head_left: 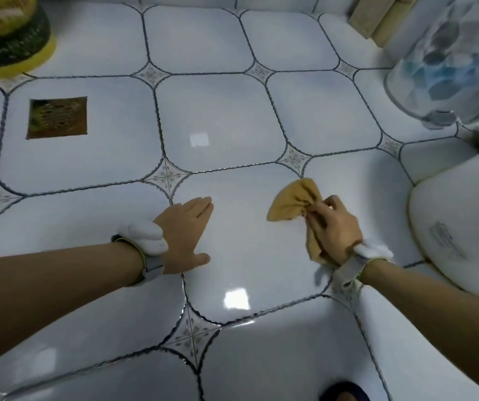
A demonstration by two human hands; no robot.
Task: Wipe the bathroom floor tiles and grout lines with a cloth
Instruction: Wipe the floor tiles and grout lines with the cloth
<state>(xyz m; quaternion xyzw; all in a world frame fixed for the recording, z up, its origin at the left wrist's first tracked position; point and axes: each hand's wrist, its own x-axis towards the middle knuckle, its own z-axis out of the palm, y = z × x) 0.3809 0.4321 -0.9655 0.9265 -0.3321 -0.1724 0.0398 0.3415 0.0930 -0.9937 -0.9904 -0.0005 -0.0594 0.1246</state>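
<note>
Glossy white floor tiles with dark wavy grout lines and small patterned diamond insets fill the view. My right hand is shut on a bunched tan cloth, which fans out to the upper left and touches the tile near the toilet. My left hand lies flat on the same tile with its palm down, fingers together and thumb out, holding nothing. Both wrists wear grey straps with white padding.
A white toilet base stands at the right. A brass floor drain sits in the tile at the left. A yellow and green basin is at the far left, a patterned bin at the far right. A dark shoe tip shows below.
</note>
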